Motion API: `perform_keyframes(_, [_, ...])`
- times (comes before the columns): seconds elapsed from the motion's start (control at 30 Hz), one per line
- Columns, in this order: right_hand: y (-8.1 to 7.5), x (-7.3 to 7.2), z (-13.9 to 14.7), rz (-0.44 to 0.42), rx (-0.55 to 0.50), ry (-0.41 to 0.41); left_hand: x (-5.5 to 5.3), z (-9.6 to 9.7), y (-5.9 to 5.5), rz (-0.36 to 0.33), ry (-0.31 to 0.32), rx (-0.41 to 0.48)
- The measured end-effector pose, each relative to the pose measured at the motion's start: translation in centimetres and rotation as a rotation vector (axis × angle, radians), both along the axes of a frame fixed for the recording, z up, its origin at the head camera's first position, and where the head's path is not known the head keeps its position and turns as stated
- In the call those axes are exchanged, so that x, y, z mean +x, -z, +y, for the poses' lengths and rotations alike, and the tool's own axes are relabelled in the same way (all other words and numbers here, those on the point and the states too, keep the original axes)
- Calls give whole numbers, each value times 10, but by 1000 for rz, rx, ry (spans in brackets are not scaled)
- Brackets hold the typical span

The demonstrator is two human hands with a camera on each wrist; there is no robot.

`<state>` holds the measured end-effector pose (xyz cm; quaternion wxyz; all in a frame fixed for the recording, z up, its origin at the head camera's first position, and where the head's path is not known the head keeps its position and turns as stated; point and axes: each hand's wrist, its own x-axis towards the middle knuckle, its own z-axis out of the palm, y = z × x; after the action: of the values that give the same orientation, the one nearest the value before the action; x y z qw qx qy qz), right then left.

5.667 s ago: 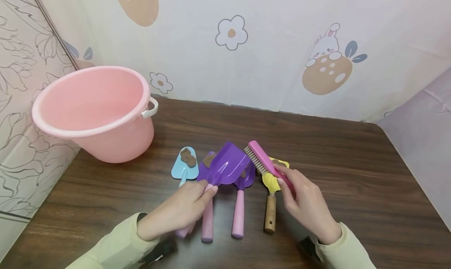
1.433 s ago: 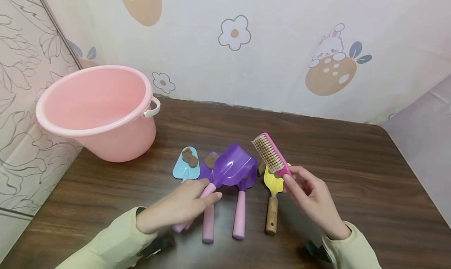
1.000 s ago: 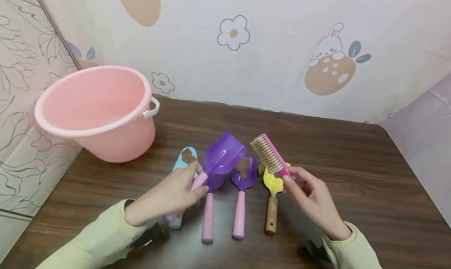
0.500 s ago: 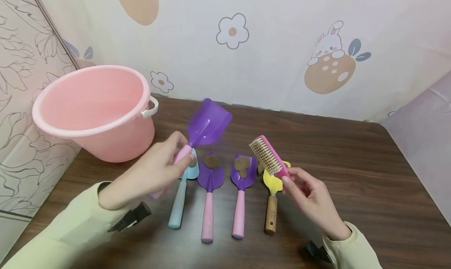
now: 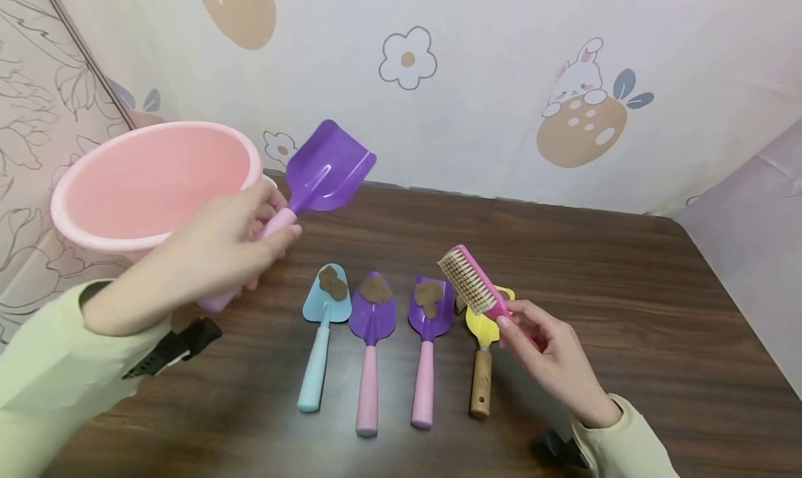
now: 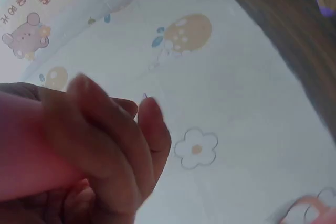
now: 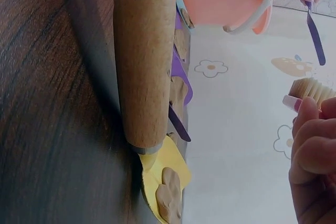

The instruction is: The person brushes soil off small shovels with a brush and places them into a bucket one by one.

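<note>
My left hand (image 5: 219,245) grips the pink handle of a purple shovel (image 5: 328,168) in the head view. The blade is bare, raised and pointing up to the right, with the hand overlapping the bucket's right side. My right hand (image 5: 551,356) pinches a pink brush (image 5: 470,280), its pale bristles stained brown at the base and turned toward the head camera. Below the brush lies a yellow trowel (image 5: 482,328) with a wooden handle, carrying a brown lump (image 7: 169,195) in the right wrist view. The left wrist view shows curled fingers (image 6: 105,145) around the pink handle.
A pink bucket (image 5: 88,239) stands at the back left. On the dark wooden table (image 5: 614,276) lie a light blue trowel (image 5: 316,360), a purple trowel (image 5: 374,325) and a purple square-bladed shovel (image 5: 429,328), each bearing brown lumps. A patterned curtain (image 5: 489,116) hangs behind.
My left hand has lifted the purple shovel up and left from over the row toward the bucket, uncovering the tools beneath. Earlier, my right hand turned the brush so its bristles face the head camera.
</note>
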<state>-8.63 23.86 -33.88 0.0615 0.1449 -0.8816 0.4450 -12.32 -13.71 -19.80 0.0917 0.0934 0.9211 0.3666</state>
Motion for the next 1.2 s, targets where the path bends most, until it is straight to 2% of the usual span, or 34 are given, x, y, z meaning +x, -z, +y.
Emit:
perform_keyframes(0.17, [-1,2,1,-11,16,13,-15,-19,-5,39,-28,-45])
perform_keyframes(0.23, [-1,3,1,-13,22,15,-21,-28,-10,73,-40,-104])
perform_keyframes(0.3, [0,4,1,-13,24,14,-26,-37,-17,50,-52,-159])
perform_keyframes(0.37, [1,5,1,-8,20,13,-33,-49,-23,45,-65,-253])
perform_keyframes(0.5, [2,6,2,11,11,8,-52,-81,-26,56,-107,-388])
perform_keyframes(0.6, [3,8,4,20,27,8,-62,-97,-27,75,-146,-413])
perform_keyframes(0.8, [7,14,10,55,66,-5,-71,-118,-34,-7,-209,-450])
perform_keyframes(0.9, [9,16,13,73,65,3,-73,-125,-37,-17,-233,-457])
perform_keyframes(1.03, [11,18,17,83,75,22,-77,-136,-40,-18,-229,-488])
perform_keyframes(1.2, [11,18,18,90,85,27,-87,-153,-47,-72,-132,-599])
